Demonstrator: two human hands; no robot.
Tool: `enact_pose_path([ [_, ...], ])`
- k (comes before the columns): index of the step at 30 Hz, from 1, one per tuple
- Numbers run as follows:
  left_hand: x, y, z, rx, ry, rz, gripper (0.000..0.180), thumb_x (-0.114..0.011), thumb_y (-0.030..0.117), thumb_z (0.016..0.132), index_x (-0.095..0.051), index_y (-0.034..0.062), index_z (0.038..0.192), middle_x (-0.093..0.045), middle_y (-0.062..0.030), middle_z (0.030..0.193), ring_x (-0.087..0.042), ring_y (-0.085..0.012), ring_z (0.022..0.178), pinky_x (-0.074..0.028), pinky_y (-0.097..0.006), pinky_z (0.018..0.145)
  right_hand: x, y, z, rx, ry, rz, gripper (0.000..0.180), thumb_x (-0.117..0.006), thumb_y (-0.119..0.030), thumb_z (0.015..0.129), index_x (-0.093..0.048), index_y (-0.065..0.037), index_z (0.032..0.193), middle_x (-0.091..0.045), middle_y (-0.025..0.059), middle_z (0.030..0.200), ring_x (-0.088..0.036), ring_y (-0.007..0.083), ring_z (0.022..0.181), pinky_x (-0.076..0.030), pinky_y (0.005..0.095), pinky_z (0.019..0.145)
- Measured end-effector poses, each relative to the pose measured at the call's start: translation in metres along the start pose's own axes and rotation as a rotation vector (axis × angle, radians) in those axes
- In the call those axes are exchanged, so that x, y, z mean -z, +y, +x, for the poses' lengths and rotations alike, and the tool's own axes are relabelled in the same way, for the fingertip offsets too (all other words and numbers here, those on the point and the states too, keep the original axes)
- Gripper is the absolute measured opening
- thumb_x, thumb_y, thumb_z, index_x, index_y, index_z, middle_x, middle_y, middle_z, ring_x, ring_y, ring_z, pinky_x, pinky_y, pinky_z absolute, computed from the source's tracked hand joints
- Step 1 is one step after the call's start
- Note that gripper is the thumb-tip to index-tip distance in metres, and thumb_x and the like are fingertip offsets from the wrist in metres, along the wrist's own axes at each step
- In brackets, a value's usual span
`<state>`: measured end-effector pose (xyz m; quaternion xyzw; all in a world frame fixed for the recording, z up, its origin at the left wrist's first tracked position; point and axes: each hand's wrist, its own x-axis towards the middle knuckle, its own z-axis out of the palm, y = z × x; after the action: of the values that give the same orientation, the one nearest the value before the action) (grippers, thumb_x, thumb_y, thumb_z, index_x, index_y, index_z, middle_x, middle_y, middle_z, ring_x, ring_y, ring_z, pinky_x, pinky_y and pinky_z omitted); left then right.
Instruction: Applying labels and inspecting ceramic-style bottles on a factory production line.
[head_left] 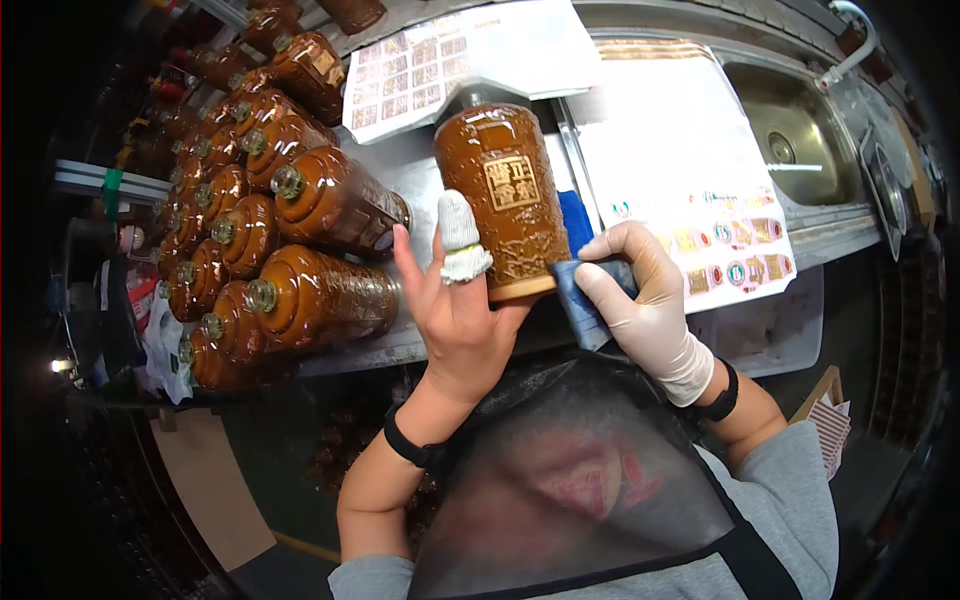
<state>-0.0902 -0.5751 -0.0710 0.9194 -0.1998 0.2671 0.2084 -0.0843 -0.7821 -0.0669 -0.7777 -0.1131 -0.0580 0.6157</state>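
A glossy brown embossed bottle point(505, 235) with a gold square emblem is tilted over the counter, its pale base toward me. My left hand point(465, 325) supports it at the base and side, with a white knitted cover on one finger and another finger lifted off. In a whitish glove, my right hand point(645, 310) pinches a folded blue cloth point(585, 305) against the bottle's lower right edge. Part of another blue cloth point(576, 222) shows behind the bottle.
Several similar brown bottles point(325, 290) stand packed together at the left. Printed sheets point(420, 75) lie behind the bottle, and a larger printed sheet point(665, 130) lies to its right. A metal sink point(795, 130) with a tap is at the far right; a clear plastic bin point(775, 325) sits below the counter.
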Motion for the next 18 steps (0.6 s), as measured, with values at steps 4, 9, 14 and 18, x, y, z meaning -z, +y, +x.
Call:
enact_pose_path([
  [4,0.002,-0.004,-0.002,0.084,0.034,-0.091,0.084,-0.085,0.028,0.077,-0.046,-0.0075,0.142,-0.047,-0.0216,0.15,-0.041,-0.0394,0.141,-0.019,-0.06,0.118,0.005,0.005,0.01,-0.195,0.009,-0.049,0.012,-0.068,-0.005,0.086,-0.061,-0.001,0.095,-0.063,0.0064,0.089,-0.061,0.0139,0.084,-0.049,0.0283,0.08],
  [9,0.002,0.003,-0.008,0.128,0.005,-0.113,0.085,-0.085,0.025,0.077,-0.044,-0.0091,0.143,-0.047,-0.0223,0.149,-0.038,-0.0409,0.143,-0.021,-0.057,0.119,0.006,-0.001,-0.002,-0.135,0.039,0.022,0.011,-0.069,-0.005,0.086,-0.061,-0.001,0.094,-0.063,0.0058,0.089,-0.06,0.0133,0.085,-0.049,0.0276,0.08],
  [14,0.003,-0.008,-0.007,0.142,-0.016,-0.101,0.08,-0.083,0.023,0.08,-0.045,-0.0088,0.143,-0.048,-0.0229,0.149,-0.036,-0.041,0.144,-0.02,-0.053,0.12,0.004,0.003,0.012,-0.327,0.013,-0.013,0.012,-0.07,-0.005,0.086,-0.061,-0.001,0.094,-0.063,0.0054,0.089,-0.061,0.013,0.084,-0.049,0.0275,0.08],
  [18,-0.001,-0.004,-0.009,0.278,-0.076,-0.262,0.081,-0.084,0.025,0.079,-0.045,-0.005,0.144,-0.043,-0.0238,0.152,-0.033,-0.0406,0.146,-0.017,-0.054,0.121,0.008,-0.002,-0.001,-0.219,0.056,0.171,0.013,-0.07,-0.003,0.086,-0.061,-0.001,0.095,-0.063,0.005,0.089,-0.06,0.0114,0.084,-0.049,0.0264,0.079],
])
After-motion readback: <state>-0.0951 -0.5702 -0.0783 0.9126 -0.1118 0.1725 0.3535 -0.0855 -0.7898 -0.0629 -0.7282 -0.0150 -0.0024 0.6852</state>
